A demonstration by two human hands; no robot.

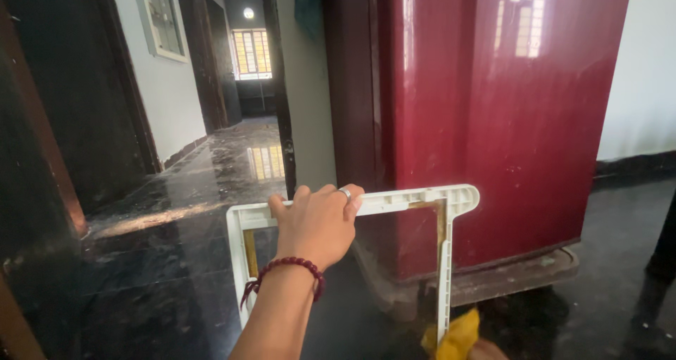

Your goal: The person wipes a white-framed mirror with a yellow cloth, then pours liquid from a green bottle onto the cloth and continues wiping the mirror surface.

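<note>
Your left hand (318, 223) is closed over the top edge of the white rectangular plastic frame (422, 199), holding it upright above the dark polished floor (162, 261), just in front of the glossy maroon refrigerator (493, 121). Your right hand (487, 350) barely shows at the lower edge, seemingly gripping a yellow cloth (454, 335) against the frame's right side

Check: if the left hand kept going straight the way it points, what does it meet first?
Probably the red fridge. The left hand, its grip closed on the white frame, points up and ahead toward the fridge's near corner; depth is unclear.
</note>
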